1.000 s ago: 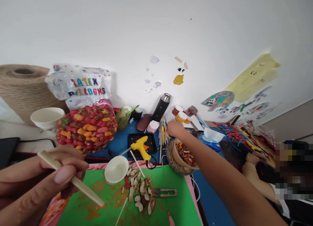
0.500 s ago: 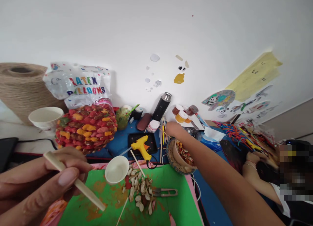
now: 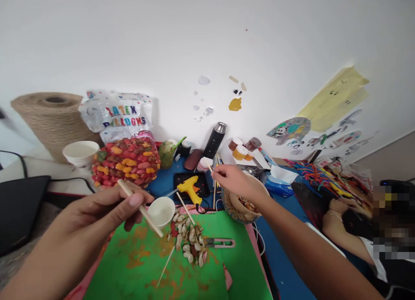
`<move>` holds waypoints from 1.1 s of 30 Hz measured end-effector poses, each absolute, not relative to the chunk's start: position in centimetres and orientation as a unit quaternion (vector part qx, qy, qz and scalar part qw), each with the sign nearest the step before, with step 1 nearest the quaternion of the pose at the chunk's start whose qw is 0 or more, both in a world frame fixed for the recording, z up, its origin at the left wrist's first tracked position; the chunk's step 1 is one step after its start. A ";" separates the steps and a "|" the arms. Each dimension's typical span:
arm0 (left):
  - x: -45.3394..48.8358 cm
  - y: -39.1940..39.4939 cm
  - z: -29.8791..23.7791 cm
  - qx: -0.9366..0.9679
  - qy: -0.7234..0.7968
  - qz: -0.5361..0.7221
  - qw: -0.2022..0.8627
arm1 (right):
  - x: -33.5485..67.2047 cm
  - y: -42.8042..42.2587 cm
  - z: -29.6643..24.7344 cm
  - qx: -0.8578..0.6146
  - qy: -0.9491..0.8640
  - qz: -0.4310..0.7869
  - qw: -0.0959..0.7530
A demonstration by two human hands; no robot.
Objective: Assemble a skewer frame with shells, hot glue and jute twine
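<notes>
My left hand pinches a pale wooden stick between thumb and fingers, tilted above the green sheet. Farther off, my right hand grips a wooden stick whose tip shows past the fingers; it hovers over the near bowl's left side and a bundle of sticks. That bowl holds small brown and orange pieces, partly hidden by my wrist. A white paper cup stands beyond the left-hand stick. Peanut shells lie in a heap on the paint-stained green sheet, beside thread snips.
A yellow glue gun rests on a black tray. Behind are a black flask, paint jars and a balloon bag. Twine stands left; a tissue pack sits right, near another person's hands.
My left hand has moved right and away from me with its stick. The right hand has come slightly nearer and turned, showing a stick tip. The view has shifted a little.
</notes>
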State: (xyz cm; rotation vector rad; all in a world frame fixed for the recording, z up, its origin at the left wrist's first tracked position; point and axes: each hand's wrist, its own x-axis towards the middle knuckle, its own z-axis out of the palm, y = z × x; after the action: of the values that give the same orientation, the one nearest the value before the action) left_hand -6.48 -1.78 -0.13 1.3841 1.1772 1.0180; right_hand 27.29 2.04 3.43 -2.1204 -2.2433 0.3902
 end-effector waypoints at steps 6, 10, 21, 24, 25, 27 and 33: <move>-4.4 -2.3 0.6 0.602 0.451 0.387 0.534 | 21.4 -3.3 1.2 -0.546 -0.653 0.431 0.300; -3.5 -1.9 0.1 0.566 0.439 0.408 0.567 | 18.1 -4.7 -0.9 -0.478 -0.602 0.513 0.381; -2.6 -2.7 -1.1 0.580 0.378 0.393 0.605 | 15.8 -6.2 -5.2 -0.428 -0.566 0.562 0.425; -2.3 -2.9 -1.3 0.595 0.377 0.383 0.598 | 16.4 -6.3 -5.5 -0.405 -0.564 0.590 0.413; -2.2 -3.0 -1.3 0.598 0.379 0.381 0.595 | 16.5 -6.4 -5.6 -0.396 -0.563 0.598 0.411; -1.9 -3.3 -1.2 0.603 0.383 0.376 0.590 | 16.9 -6.5 -5.8 -0.381 -0.561 0.608 0.413; -1.4 -3.7 -1.2 0.605 0.391 0.390 0.574 | 17.4 -6.5 -6.1 -0.369 -0.568 0.607 0.416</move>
State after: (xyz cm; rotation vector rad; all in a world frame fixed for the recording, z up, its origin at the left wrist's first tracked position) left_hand -1.39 -3.70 -1.25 1.4166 0.9167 0.9132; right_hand 17.43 -6.51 -6.09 -0.9260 -1.4268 1.5245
